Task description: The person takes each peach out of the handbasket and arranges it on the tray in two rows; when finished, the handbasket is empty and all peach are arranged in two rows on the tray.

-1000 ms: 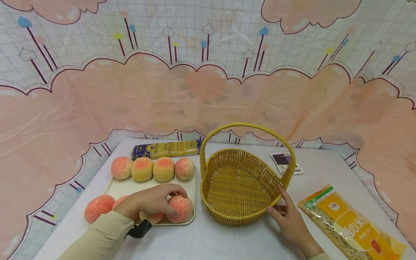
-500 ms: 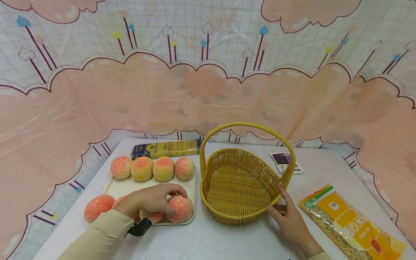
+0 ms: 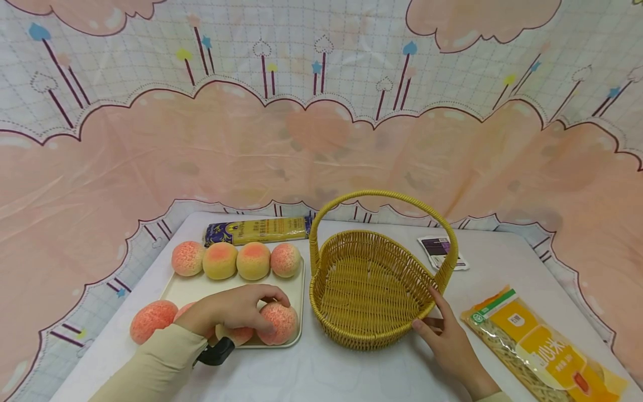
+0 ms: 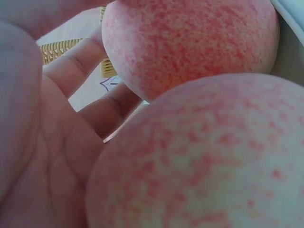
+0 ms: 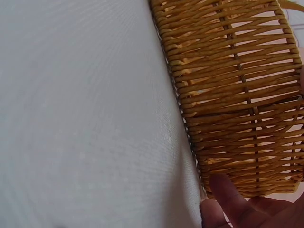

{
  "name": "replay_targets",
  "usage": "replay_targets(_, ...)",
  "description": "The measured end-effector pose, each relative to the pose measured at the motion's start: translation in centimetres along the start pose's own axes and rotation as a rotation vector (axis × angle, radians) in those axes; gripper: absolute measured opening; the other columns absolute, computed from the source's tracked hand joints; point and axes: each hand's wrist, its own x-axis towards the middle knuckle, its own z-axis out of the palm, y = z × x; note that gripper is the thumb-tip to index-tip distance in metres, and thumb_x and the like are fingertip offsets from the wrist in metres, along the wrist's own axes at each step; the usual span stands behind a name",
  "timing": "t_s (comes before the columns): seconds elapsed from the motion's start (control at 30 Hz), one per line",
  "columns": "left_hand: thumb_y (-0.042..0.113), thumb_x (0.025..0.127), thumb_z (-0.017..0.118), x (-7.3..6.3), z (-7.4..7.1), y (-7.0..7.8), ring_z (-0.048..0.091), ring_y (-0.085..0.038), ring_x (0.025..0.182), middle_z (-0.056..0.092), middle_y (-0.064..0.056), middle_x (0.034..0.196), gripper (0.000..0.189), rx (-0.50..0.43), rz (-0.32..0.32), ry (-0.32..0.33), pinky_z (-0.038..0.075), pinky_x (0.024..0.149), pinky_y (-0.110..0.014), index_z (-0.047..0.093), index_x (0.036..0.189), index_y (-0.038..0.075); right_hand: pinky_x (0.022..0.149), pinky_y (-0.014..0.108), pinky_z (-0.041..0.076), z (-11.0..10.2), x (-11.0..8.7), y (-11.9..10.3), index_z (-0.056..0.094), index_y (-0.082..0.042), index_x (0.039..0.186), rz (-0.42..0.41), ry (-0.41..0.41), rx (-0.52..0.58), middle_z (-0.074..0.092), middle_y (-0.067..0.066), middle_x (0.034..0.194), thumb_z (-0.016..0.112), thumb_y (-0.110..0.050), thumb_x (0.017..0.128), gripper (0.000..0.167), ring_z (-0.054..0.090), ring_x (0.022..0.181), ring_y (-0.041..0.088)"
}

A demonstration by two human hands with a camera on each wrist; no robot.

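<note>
My left hand (image 3: 246, 310) grips a pink-speckled peach (image 3: 279, 324) at the front right of a cream tray (image 3: 226, 289), its thumb and fingers bent about the fruit. In the left wrist view that peach (image 4: 190, 42) lies against the fingers, with another peach (image 4: 204, 161) under the palm. The right hand (image 3: 447, 335) holds the right side of a yellow wicker basket (image 3: 372, 335), thumb and fingers at its rim and outer wall. Fingers (image 5: 232, 199) touch the low weave in the right wrist view. Nothing lies inside the basket.
Several peaches (image 3: 220, 261) line the tray's back edge, and more (image 3: 153, 322) sit along its front. Behind it lies a noodle packet (image 3: 266, 230). A small purple-and-white sachet (image 3: 439, 250) and a yellow noodle bag (image 3: 542, 346) are at right. The basket's tall handle (image 3: 382, 194) arches up.
</note>
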Motion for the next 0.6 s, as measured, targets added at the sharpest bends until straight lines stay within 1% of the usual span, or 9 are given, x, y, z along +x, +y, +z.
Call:
replay_targets(0.17,0.015,0.080,0.076,0.02,0.08,0.06,0.053,-0.022,0.107,0.062,0.007,0.111,0.038,-0.005,0.009,-0.002,0.041,0.098,-0.050,0.066,0.116,0.021,0.081,0.046,0.057,-0.14,-0.11,-0.23,0.010,-0.009,0.161,0.011,-0.002,-0.021,0.017,0.031,0.159,0.063,-0.030,0.101,0.083,0.058,0.117,0.042)
replay_targets(0.3,0.014,0.081,0.075,-0.06,0.14,0.17,0.053,-0.021,0.106,0.063,0.008,0.112,0.037,-0.010,0.011,-0.007,0.039,0.099,-0.052,0.066,0.116,0.021,0.083,0.048,0.056,-0.30,-0.41,-0.52,0.011,-0.009,0.161,0.019,-0.011,-0.017,0.015,0.029,0.161,0.063,-0.032,0.100,0.084,0.059,0.117,0.042)
replay_targets(0.47,0.014,0.081,0.076,-0.18,0.09,0.37,0.053,-0.020,0.106,0.064,0.010,0.112,0.036,-0.013,0.009,-0.001,0.039,0.099,-0.052,0.067,0.115,0.023,0.089,0.048,0.055,-0.52,-0.72,-0.75,0.016,-0.007,0.160,-0.015,-0.002,-0.012,0.017,0.026,0.161,0.065,-0.032,0.099,0.082,0.061,0.116,0.039)
replay_targets(0.53,0.014,0.081,0.077,-0.23,0.02,0.46,0.053,-0.021,0.107,0.064,0.009,0.114,0.037,-0.017,0.000,0.001,0.039,0.100,-0.053,0.067,0.116,0.023,0.089,0.049,0.054,-0.63,-0.78,-0.78,0.018,-0.006,0.160,-0.043,0.004,-0.017,0.019,0.026,0.161,0.065,-0.031,0.099,0.081,0.062,0.115,0.038)
replay_targets(0.6,0.015,0.081,0.077,-0.30,-0.04,0.55,0.053,-0.022,0.110,0.064,0.006,0.118,0.039,-0.010,-0.011,0.010,0.039,0.101,-0.054,0.067,0.118,0.022,0.089,0.048,0.055,-0.80,-0.87,-0.83,0.021,-0.006,0.159,-0.060,0.008,-0.034,0.021,0.026,0.160,0.066,-0.032,0.098,0.080,0.062,0.114,0.037)
